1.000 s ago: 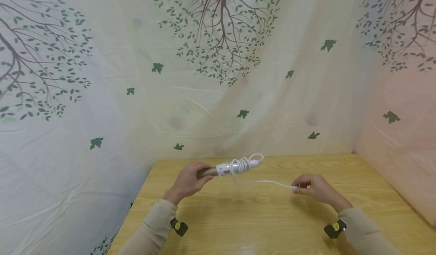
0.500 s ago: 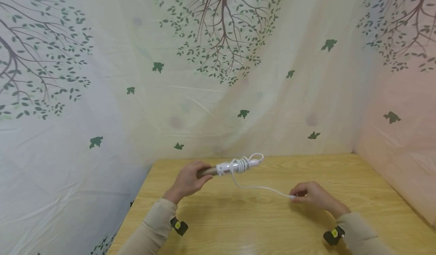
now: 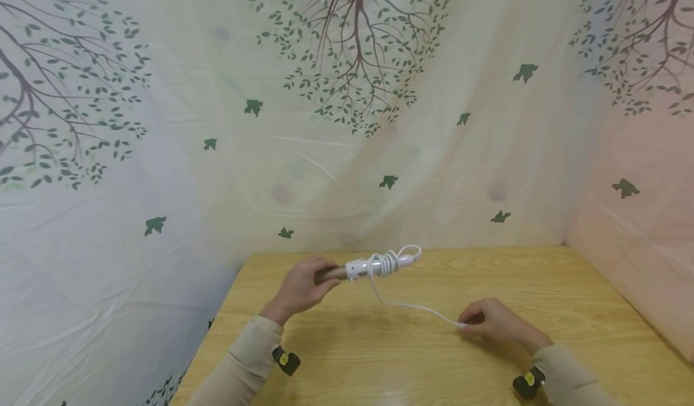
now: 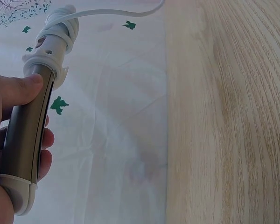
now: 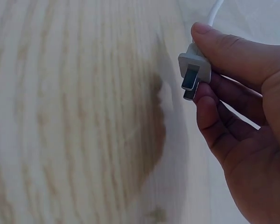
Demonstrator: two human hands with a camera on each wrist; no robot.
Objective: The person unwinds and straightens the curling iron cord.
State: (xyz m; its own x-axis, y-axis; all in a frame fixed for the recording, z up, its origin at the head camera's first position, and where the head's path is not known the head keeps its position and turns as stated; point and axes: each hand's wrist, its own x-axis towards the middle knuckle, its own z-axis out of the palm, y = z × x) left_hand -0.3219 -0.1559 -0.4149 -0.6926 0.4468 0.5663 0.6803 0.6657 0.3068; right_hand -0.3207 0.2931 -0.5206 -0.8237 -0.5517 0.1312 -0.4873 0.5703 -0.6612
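Note:
A hair iron (image 3: 358, 268) with a white handle and a bronze-brown barrel (image 4: 27, 126) is held above the table. My left hand (image 3: 300, 287) grips it by the barrel, thumb along the near side and fingers wrapped behind. White cord (image 4: 60, 28) is coiled several times round the handle, with a loop at its end. A loose stretch of cord (image 3: 409, 305) droops across to my right hand (image 3: 501, 323). There the thumb and fingers pinch a white two-pin plug (image 5: 194, 67), its flat metal prongs bare in the right wrist view.
The wood-grain table (image 3: 390, 358) lies under both hands. Pale sheeting (image 3: 325, 201) printed with trees and green leaves hangs behind it and on both sides. A small black camera sits on the left wrist (image 3: 285, 361) and another on the right wrist (image 3: 528, 383).
My right hand has moved toward the table's near edge and slightly left, bringing the plug along, so the loose cord slopes down more. The left hand and hair iron stay nearly still.

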